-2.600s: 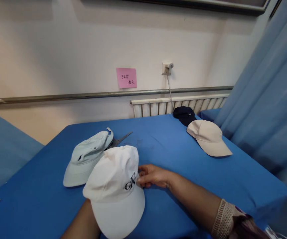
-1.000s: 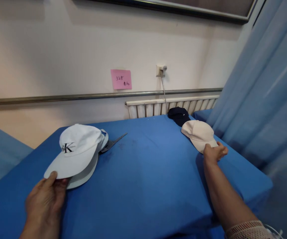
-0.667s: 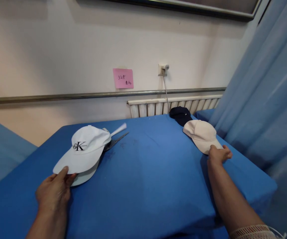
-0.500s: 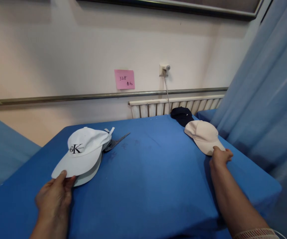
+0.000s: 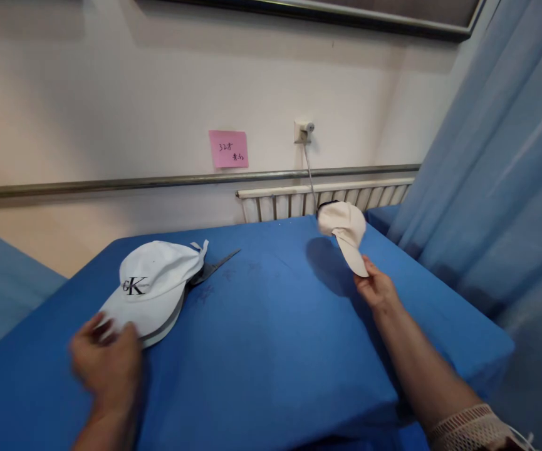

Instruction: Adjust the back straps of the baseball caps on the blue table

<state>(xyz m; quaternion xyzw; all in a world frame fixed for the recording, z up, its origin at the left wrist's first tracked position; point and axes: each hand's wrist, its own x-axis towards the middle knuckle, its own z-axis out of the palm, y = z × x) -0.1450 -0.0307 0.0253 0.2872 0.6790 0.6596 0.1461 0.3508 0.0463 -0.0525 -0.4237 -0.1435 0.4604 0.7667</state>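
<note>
On the left lies a white baseball cap [image 5: 155,275] with black letters on its front, stacked on a pale brim and something dark grey. My left hand [image 5: 108,357], slightly blurred, is at the front edge of the white brim with its thumb and fingers apart. In my right hand [image 5: 376,285] is the brim of a cream baseball cap [image 5: 348,225], pinched and held tilted above the table, its shadow falling to the left. Behind it a dark navy cap [image 5: 326,204] is almost hidden.
Blue cloth covers the table [image 5: 261,326]. At its far side are a white radiator [image 5: 280,203], a metal rail [image 5: 158,183] and a plugged-in socket [image 5: 302,131]. A blue curtain [image 5: 477,188] hangs on the right. A pink note [image 5: 228,149] sticks to the wall.
My right hand has lifted the cream cap and moved it left, turning it over the navy cap. My left hand has loosened from the white brim, and the white cap sits lower on the stack.
</note>
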